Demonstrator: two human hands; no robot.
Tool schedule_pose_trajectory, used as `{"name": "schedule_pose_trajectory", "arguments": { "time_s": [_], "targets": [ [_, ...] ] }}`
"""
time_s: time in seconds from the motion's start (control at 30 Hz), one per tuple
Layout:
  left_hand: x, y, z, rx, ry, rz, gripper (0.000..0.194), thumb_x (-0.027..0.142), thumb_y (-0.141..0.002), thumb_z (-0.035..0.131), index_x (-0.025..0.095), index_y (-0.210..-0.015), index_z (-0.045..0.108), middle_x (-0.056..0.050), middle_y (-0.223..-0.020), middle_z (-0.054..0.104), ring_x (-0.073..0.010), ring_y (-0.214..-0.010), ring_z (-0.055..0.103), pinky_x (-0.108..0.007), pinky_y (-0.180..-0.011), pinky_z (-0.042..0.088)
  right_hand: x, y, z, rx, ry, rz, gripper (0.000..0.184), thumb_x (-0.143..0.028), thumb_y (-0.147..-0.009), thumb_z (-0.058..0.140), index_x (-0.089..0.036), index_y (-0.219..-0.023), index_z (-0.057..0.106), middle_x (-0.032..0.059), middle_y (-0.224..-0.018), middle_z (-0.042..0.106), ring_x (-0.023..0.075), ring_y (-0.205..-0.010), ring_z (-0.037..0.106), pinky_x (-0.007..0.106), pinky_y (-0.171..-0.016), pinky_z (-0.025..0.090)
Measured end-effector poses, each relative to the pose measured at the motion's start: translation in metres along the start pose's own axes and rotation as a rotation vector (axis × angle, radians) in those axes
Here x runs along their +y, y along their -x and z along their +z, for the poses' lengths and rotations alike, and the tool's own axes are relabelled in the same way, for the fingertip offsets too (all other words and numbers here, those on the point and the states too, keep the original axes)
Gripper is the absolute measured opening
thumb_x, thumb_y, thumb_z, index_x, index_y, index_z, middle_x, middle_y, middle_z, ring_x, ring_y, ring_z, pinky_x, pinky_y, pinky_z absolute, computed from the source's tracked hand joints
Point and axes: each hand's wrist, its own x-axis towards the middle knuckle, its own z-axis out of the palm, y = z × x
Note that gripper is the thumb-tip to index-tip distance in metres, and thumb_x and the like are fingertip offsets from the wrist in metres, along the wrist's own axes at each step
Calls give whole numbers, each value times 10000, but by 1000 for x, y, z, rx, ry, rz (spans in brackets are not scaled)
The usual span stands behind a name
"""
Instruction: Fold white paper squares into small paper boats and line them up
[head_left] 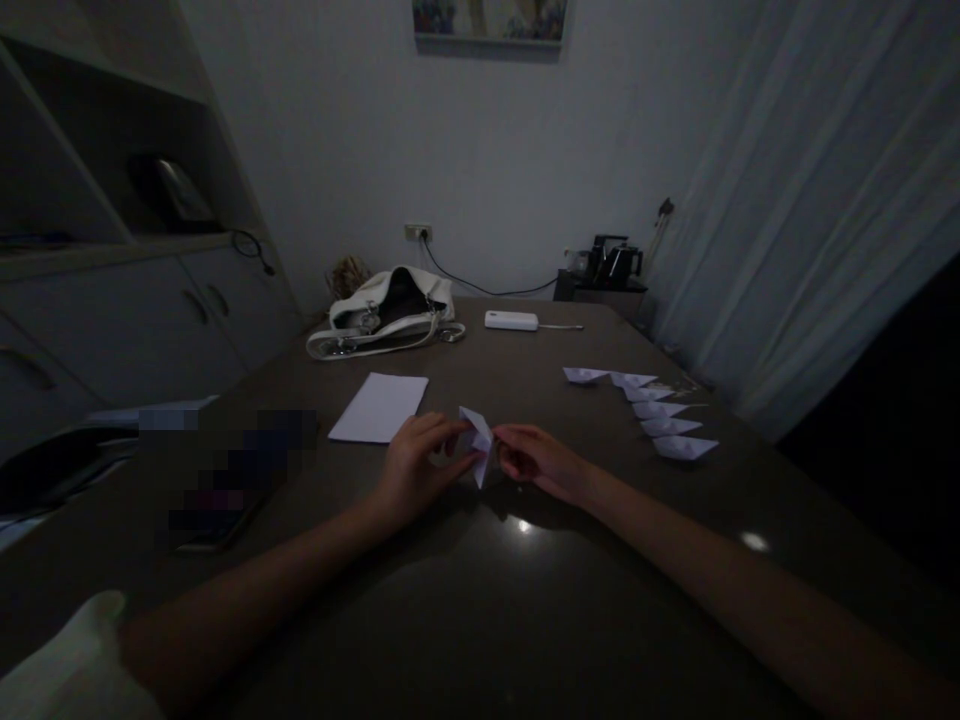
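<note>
A small folded white paper piece [478, 440] stands between my two hands over the dark table [480, 600]. My left hand [416, 465] pinches its left side with curled fingers. My right hand [534, 460] grips its right edge, fingers closed on it. A flat stack of white paper sheets [379, 407] lies just beyond my left hand. A row of several finished folded paper shapes [651, 410] lies on the table to the right.
A white handbag [386, 312] and a white power bank [511, 320] with a cable sit at the far edge. A phone [217, 530] lies at the left. Cupboards stand left, a curtain [810, 200] hangs right, and a kettle [611, 262] sits in the back corner.
</note>
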Motion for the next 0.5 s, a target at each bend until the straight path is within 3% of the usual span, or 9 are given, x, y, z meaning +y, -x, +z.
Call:
{"name": "schedule_pose_trajectory", "arguments": {
  "time_s": [0.2,0.5],
  "targets": [
    [-1,-1,1,-95,82,-22,198,299,-820,610,148,-941,654,12,-632,517,-130,-605,475,-258,-588,362,5,-4,1,94,76,-50,336,-467,-698,679,-143,-678,591,-68,-484,462,36,-415,349,198,-398,172],
    [0,-2,-1,-106,150,-114,93,216,-789,611,142,-825,654,17,-616,501,-123,-591,459,-239,-563,357,8,-4,0,99,162,-74,281,-409,-707,691,-131,-681,657,-47,-495,500,25,-394,314,214,-399,137]
  ]
}}
